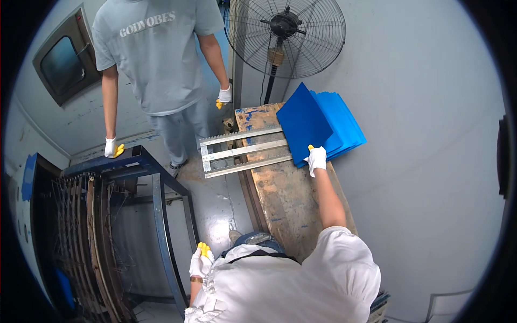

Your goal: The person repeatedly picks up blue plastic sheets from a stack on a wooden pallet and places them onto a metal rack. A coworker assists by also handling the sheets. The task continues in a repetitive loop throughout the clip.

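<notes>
My right hand [316, 160], in a white glove with yellow fingertips, pinches the near edge of a dark blue sheet [306, 121]. That sheet is raised at an angle over a stack of brighter blue sheets [344, 129] on a worn wooden bench [285, 199]. My left hand [201, 261], gloved the same way, is low beside my body; its fingers are curled together, with nothing seen in them. A pale metal frame [245, 149] of parallel bars, two with notched edges, runs from under the sheet out past the bench's left edge.
Facing me, a co-worker [156, 59] in a grey-blue shirt rests one gloved hand on a dark blue metal rack [172, 237] at left. Thin rods and slats fill part of it. A large floor fan [284, 32] stands behind the bench; a grey wall [420, 107] is at right.
</notes>
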`<state>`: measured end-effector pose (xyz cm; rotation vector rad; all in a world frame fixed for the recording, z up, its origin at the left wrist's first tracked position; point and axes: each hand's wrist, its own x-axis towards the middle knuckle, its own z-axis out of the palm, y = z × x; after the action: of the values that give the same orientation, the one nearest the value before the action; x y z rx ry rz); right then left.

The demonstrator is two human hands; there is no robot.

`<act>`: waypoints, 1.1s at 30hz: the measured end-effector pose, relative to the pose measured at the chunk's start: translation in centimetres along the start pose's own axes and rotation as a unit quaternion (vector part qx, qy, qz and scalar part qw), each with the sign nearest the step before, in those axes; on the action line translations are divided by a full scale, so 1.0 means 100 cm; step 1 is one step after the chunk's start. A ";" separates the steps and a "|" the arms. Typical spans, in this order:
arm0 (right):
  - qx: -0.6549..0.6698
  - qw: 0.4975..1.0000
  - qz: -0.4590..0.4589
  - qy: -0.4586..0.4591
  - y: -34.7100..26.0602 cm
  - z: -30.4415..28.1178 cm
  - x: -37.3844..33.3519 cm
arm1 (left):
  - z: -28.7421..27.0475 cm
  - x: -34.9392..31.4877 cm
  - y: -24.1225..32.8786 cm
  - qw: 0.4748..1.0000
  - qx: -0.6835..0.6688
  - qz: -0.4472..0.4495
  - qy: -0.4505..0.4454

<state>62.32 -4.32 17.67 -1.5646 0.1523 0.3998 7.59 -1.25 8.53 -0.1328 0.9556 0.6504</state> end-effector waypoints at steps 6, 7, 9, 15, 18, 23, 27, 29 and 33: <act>-0.321 0.926 -0.200 -0.010 0.049 -0.031 0.051 | -0.009 0.010 0.003 0.999 0.023 -0.027 -0.006; -0.399 0.880 -0.255 -0.030 0.045 -0.027 0.040 | -0.010 0.005 0.003 1.000 0.020 -0.021 0.001; -0.586 0.744 -0.319 -0.043 0.033 -0.018 0.024 | -0.013 0.003 0.003 1.000 0.015 -0.016 0.005; -0.510 0.823 -0.251 -0.015 0.044 -0.023 0.041 | -0.017 0.007 -0.001 1.000 -0.001 -0.029 -0.011; -0.686 0.620 -0.380 -0.004 0.044 -0.029 0.036 | -0.022 0.010 -0.004 1.000 -0.001 -0.022 -0.006; -0.495 0.853 -0.164 -0.036 0.043 -0.028 0.028 | -0.019 0.008 -0.004 1.000 -0.012 -0.014 0.020; -0.156 0.974 0.142 -0.078 0.049 -0.026 0.032 | -0.017 0.007 -0.003 1.000 -0.014 -0.010 0.019; -0.185 0.944 0.236 -0.135 0.050 -0.033 0.046 | -0.014 0.007 -0.002 1.000 -0.017 -0.016 0.019; -0.861 0.283 -0.155 -0.394 0.084 -0.073 0.097 | -0.014 0.022 0.000 0.998 -0.014 -0.051 -0.016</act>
<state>69.56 -10.41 6.39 -3.0159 -2.1222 1.1480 7.47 -0.73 5.97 -0.1949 0.9029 0.5711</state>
